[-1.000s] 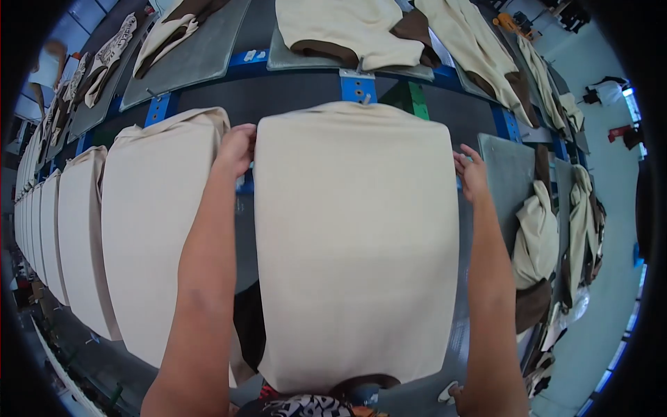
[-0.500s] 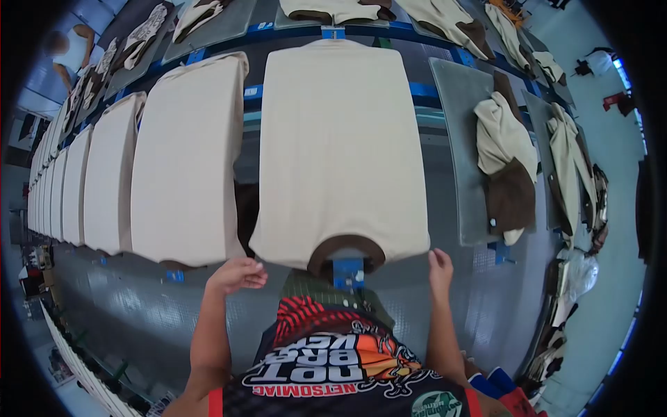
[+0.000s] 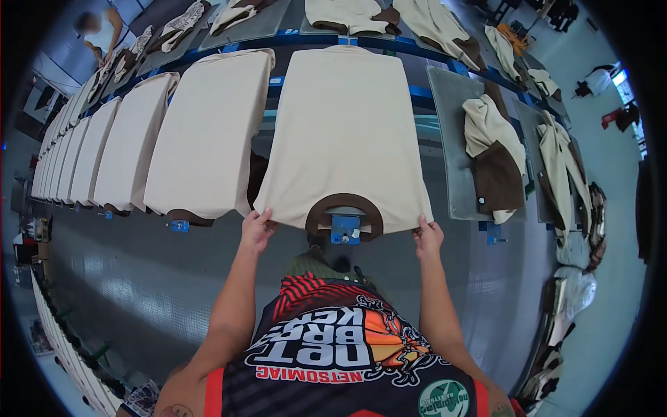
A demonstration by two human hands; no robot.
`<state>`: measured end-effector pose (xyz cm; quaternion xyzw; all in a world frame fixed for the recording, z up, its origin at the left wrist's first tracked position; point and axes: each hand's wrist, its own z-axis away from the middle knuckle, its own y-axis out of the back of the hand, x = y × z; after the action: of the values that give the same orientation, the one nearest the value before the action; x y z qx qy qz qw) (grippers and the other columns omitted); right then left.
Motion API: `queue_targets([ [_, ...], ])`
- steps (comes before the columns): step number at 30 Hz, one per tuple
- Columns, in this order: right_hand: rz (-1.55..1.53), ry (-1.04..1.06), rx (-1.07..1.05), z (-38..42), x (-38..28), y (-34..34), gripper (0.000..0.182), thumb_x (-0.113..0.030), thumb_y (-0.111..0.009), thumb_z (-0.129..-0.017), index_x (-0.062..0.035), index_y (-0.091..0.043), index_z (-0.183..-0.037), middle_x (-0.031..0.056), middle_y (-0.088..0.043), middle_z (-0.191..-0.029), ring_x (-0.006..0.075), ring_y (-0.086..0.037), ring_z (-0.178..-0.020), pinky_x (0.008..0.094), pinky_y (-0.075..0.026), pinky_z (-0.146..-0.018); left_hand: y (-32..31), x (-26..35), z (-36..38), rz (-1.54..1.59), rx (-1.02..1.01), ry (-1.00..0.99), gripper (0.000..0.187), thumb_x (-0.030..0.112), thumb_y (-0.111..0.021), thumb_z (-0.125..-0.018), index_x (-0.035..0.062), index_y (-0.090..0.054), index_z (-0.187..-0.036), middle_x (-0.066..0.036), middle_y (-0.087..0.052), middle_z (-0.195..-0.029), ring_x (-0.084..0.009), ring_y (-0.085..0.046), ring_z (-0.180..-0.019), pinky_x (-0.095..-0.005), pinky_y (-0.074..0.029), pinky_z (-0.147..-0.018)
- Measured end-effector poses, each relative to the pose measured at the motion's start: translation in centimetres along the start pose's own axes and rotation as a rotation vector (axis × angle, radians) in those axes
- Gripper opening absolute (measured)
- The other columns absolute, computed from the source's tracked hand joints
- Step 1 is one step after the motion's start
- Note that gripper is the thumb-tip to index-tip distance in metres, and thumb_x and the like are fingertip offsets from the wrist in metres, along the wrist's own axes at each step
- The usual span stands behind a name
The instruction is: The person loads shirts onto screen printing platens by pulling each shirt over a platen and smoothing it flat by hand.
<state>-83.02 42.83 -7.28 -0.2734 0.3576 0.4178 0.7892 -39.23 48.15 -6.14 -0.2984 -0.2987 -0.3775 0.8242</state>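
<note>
A cream sweatshirt point(image 3: 344, 132) with a brown neckband point(image 3: 318, 208) is stretched over a flat board straight ahead, its neck opening toward me. My left hand point(image 3: 258, 231) pinches its near left corner between thumb and fingers. At the near right corner, my right hand point(image 3: 428, 238) grips the cloth the same way. Between my hands the near edge is pulled taut and wide. A blue metal bracket point(image 3: 345, 229) shows through the neck opening, with a sliver of the grey board behind it.
More cream sweatshirts point(image 3: 201, 132) on boards line up to the left. On the right, a grey board point(image 3: 455, 174) carries a bunched cream-and-brown garment point(image 3: 497, 160). A blue rail point(image 3: 420, 91) runs behind. Another person point(image 3: 104, 31) stands at the far left.
Both hands have moved up to the near corners of the sweatshirt and closed on them. The cloth there now spreads outward. The view has shifted slightly.
</note>
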Motion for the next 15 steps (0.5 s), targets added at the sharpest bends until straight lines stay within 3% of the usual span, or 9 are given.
queue_targets([
  [1,-0.008,0.045,0.012,0.1,-0.2,0.2,0.017,-0.016,-0.067,-0.087,-0.0054,-0.055,-0.088,0.0028,-0.059,-0.075,0.0124,-0.056,-0.065,0.0293,-0.046,-0.063,0.1,0.1,0.3,0.002,-0.001,-0.003,0.027,0.021,-0.067,-0.088,0.0097,-0.054,-0.109,-0.003,-0.061,-0.102,-0.0177,-0.057,-0.094,-0.0402,-0.043,-0.086],
  [3,-0.016,0.071,-0.005,0.4,-0.5,0.7,0.017,-0.016,-0.068,-0.087,-0.0052,-0.056,-0.088,0.0030,-0.059,-0.076,0.0127,-0.057,-0.066,0.0293,-0.046,-0.063,0.4,0.3,1.0,0.012,-0.017,-0.071,0.021,0.019,-0.068,-0.087,0.0094,-0.058,-0.103,-0.001,-0.062,-0.096,-0.0162,-0.059,-0.089,-0.0372,-0.044,-0.083],
  [11,-0.014,0.105,-0.021,2.9,-0.4,2.2,0.016,-0.015,-0.068,-0.087,-0.0038,-0.058,-0.090,0.0041,-0.061,-0.080,0.0126,-0.057,-0.068,0.0287,-0.046,-0.065,2.1,-0.2,3.0,0.019,-0.028,-0.053,0.021,0.017,-0.068,-0.087,0.0090,-0.060,-0.105,-0.002,-0.064,-0.097,-0.0142,-0.060,-0.086,-0.0340,-0.046,-0.079],
  [13,-0.022,0.105,-0.001,3.4,-0.3,2.3,0.015,-0.014,-0.068,-0.087,-0.0022,-0.058,-0.086,0.0029,-0.058,-0.076,0.0101,-0.051,-0.061,0.0256,-0.041,-0.055,2.4,-0.5,3.1,0.019,-0.031,-0.053,0.021,0.017,-0.068,-0.087,0.0090,-0.060,-0.104,-0.002,-0.064,-0.097,-0.0140,-0.060,-0.085,-0.0337,-0.047,-0.078],
  [15,-0.020,0.108,0.014,3.8,-0.1,2.4,0.015,-0.014,-0.068,-0.087,-0.0024,-0.058,-0.086,0.0027,-0.058,-0.076,0.0100,-0.051,-0.061,0.0252,-0.042,-0.055,2.8,-0.8,3.3,0.020,-0.023,-0.037,0.020,0.017,-0.068,-0.087,0.0091,-0.060,-0.103,-0.002,-0.065,-0.096,-0.0143,-0.061,-0.085,-0.0339,-0.047,-0.078],
])
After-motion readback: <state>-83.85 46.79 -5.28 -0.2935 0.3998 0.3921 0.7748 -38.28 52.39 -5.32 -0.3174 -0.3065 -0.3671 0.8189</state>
